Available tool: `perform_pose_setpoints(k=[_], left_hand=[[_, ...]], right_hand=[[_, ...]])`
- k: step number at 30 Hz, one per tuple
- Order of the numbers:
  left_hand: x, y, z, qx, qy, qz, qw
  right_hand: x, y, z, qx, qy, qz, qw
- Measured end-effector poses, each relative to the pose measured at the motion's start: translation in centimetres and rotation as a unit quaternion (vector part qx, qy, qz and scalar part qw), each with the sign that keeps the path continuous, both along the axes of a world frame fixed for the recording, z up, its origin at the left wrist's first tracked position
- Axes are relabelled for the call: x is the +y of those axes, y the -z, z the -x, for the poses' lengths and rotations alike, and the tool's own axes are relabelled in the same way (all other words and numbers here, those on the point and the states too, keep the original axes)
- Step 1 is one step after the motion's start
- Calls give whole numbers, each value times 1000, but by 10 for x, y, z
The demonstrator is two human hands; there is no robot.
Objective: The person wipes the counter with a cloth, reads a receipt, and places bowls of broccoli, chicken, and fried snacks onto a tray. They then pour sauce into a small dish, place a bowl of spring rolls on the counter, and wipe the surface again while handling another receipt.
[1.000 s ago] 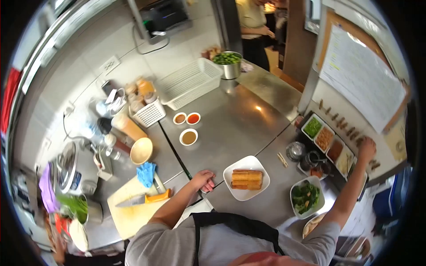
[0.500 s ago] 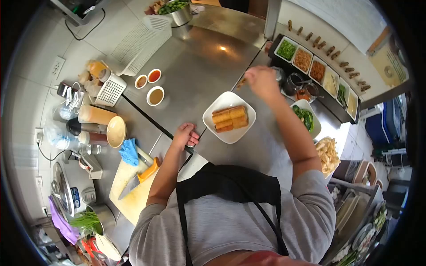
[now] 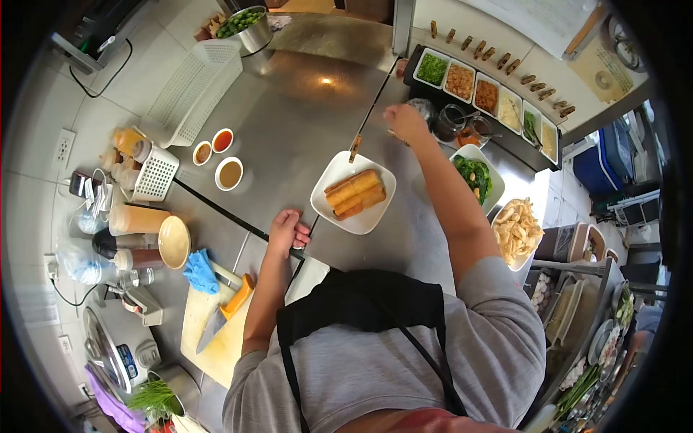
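Observation:
My right hand (image 3: 406,124) hovers over the counter beyond the plate, fingers closed and pointing left. A small brown bit shows beneath its fingers; I cannot make out what it is. Left of it, a wooden clothespin (image 3: 355,148) stands at the far rim of a white squarish plate (image 3: 325,211). Golden-brown fried rolls (image 3: 356,193) lie side by side on that plate. My left hand (image 3: 289,231) rests at the counter's near edge, left of the plate. Its fingers are curled in, with nothing visible in them.
Three sauce cups (image 3: 229,174) sit left of the plate. Jars (image 3: 449,121) and a row of topping containers (image 3: 460,80) stand at right, near greens (image 3: 473,178) and pale fried pieces (image 3: 517,229). An orange-handled knife (image 3: 237,298) lies on the cutting board (image 3: 193,317).
The clothespin, formerly by my right fingers, now stands apart from them at the plate's rim. My right hand keeps beyond the plate. The whole view has shifted; my left hand stays at the counter edge.

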State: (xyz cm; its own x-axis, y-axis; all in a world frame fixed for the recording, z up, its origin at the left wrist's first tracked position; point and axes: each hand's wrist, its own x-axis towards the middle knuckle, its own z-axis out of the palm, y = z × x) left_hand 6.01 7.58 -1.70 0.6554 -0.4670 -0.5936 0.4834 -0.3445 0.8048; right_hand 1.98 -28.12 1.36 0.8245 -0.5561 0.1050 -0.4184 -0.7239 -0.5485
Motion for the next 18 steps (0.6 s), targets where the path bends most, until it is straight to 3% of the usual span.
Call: perform_pose_setpoints(k=[4,6,10,13,14,15,16,18], left_hand=[[3,2,-3,15,7,7,1000],[3,3,-1,11,8,12,1000],[4,4,-3,14,16,17,1000],[2,2,-3,18,11,14,1000],[2,1,-3,20,8,12,1000],[2,1,-4,22,12,17,1000],[1,1,-4,21,13,14,1000],[0,-1,-5,19,14,6,1000]], right_hand=[[10,-2,0,216,-11,89,972],[8,22,-4,224,-15,99,969],[-9,6,-6,113,5,119,986],[-52,-49,3,-12,41,106,993],[-74,-69,9,-3,62,61,996],[-92,-78,14,-133,123,71,981],[-118,-87,22,-187,110,-2,976],[-155,-105,31,-226,177,46,957]])
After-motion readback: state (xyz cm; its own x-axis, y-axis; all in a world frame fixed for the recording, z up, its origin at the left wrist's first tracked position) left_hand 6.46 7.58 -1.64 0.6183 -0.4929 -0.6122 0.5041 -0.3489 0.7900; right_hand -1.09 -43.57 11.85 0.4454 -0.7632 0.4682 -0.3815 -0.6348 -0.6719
